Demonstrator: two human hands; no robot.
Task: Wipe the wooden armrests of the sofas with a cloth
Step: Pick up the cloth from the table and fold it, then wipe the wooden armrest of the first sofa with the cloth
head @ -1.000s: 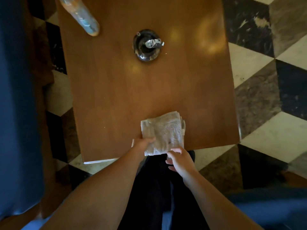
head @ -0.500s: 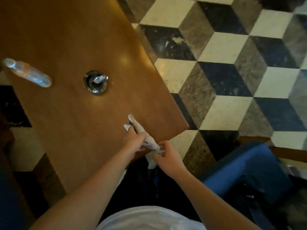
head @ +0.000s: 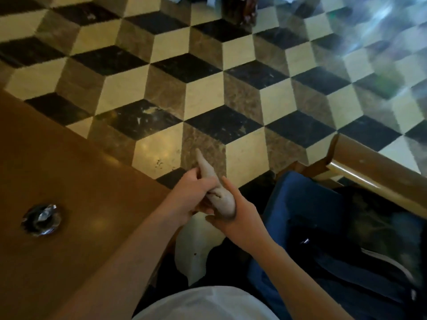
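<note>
Beige cloth (head: pixel 216 190) is held bunched into a roll, off the floor, just right of the wooden table (head: pixel 69 204) corner. Left hand (head: pixel 190 196) is wrapped round its middle; right hand (head: pixel 235 212) is clamped on the lower end w/ fingers curled. Ashtray (head: pixel 41 220) is set on the table, well left of the cloth. Blue sofa seat (head: pixel 300 204) w/ wooden armrest (head: pixel 369 169) is seen right of the table.

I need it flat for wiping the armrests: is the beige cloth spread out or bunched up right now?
Bunched up: the beige terry cloth is rolled into a tapering bundle, gripped by the left hand and right hand.
</note>
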